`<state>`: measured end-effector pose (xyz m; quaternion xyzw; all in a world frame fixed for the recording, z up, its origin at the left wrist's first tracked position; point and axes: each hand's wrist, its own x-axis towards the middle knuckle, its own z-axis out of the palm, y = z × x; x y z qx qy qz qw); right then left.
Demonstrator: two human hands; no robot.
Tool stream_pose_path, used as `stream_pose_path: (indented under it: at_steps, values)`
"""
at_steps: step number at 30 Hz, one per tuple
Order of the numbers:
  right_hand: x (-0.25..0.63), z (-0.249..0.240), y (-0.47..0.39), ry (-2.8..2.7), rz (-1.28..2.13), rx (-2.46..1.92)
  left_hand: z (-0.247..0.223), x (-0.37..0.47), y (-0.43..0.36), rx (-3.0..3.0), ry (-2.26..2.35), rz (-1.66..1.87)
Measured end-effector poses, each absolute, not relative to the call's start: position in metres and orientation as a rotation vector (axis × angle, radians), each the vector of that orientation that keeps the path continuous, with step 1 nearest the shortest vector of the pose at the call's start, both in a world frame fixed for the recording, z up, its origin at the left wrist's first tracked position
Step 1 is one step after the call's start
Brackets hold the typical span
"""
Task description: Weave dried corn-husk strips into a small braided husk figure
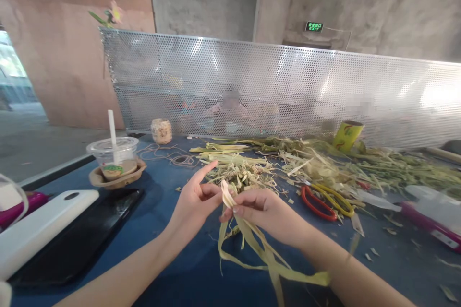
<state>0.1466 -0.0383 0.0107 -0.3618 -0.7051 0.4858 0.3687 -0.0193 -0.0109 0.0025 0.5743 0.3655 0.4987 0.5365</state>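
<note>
Between my two hands is a small bundle of pale dried leaf strips (227,195), folded at its top, with long yellow-green ends (266,256) trailing down over my right wrist. My left hand (201,196) pinches the bundle from the left, its index finger raised away from it. From the other side my right hand (261,206) grips the same strips between thumb and fingers. Just behind them lies a heap of braided, curled dried leaves (241,172). Scissors with red and yellow handles (319,201) rest on the table to the right of my right hand.
A plastic cup with a straw (118,153) sits in a cardboard holder at left, near a black phone (79,235) and a white device (46,230). A twine ball (162,131), yellow roll (347,135) and purple glue gun (428,223) surround loose leaves. A perforated metal screen (216,86) stands behind.
</note>
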Motion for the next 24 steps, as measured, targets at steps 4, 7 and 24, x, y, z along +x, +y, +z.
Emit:
stream_pose_path:
  at_steps: [4,7,24]
  values:
    - [0.143,0.011,-0.041,-1.658,1.311,-0.884,0.007,-0.02,-0.017,1.406,0.857,1.177]
    - [0.14,0.012,-0.044,-1.532,1.369,-0.838,0.009,-0.022,-0.019,1.42,0.821,1.189]
    - [0.096,0.027,-0.071,-1.304,1.272,-0.823,0.007,-0.025,-0.034,0.993,0.36,1.34]
